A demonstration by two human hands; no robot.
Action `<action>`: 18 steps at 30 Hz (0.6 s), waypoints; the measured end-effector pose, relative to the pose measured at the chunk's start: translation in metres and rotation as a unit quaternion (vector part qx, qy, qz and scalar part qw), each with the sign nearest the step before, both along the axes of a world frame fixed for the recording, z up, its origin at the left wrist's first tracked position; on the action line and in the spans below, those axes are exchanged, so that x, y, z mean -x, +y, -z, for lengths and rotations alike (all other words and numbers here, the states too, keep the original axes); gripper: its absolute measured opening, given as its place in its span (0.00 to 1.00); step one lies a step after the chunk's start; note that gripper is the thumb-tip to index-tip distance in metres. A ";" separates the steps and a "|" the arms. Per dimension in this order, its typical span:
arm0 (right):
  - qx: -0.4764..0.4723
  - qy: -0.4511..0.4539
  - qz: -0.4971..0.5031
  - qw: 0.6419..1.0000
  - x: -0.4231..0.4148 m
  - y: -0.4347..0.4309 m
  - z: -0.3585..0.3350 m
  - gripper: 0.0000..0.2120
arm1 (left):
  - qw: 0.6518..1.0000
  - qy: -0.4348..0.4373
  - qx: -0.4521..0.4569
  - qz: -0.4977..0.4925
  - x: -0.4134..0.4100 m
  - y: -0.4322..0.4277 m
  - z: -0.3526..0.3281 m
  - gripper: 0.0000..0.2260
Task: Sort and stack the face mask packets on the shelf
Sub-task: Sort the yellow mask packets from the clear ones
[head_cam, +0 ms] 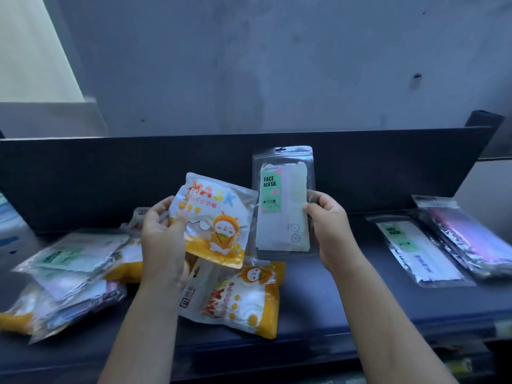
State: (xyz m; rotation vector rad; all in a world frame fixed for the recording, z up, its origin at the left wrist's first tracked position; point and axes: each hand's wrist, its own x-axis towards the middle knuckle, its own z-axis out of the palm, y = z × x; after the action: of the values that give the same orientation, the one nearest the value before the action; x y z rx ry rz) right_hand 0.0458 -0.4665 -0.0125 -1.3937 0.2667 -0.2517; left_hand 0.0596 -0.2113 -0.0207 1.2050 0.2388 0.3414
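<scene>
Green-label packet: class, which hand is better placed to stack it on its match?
Right. The right hand holds the green-label packet, and a matching packet lies to its right; the left hand holds an orange packet.

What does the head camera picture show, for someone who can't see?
The left hand grips an orange cartoon plastic mask packet and the right hand a clear green-labelled face mask packet, above a dark shelf. A jumbled pile of packets lies at left; clear packets lie at right.

Grey wall [249,65], scuffed, dark specks. Pale lit panel [33,45] upper left. Dark shelf [346,300], upright back board [110,176] along far edge. Dim light.
</scene>
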 end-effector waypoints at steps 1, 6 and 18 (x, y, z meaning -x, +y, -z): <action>0.003 0.001 0.004 1.000 0.003 -0.011 0.001 0.14 | 1.000 0.002 0.005 0.011 0.001 -0.010 0.000 0.11; 0.010 0.001 0.029 1.000 0.018 -0.072 0.006 0.15 | 0.999 0.014 0.011 0.050 0.005 -0.068 0.001 0.11; 0.142 0.033 0.113 0.983 0.071 -0.243 0.018 0.15 | 0.996 0.044 0.040 0.062 0.030 -0.243 0.035 0.10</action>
State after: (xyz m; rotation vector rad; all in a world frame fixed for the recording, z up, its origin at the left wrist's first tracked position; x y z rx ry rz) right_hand -0.0252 -0.7093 -0.0307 -1.6562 0.4581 -0.4449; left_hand 0.0293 -0.4547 -0.0558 1.1510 0.2497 0.1689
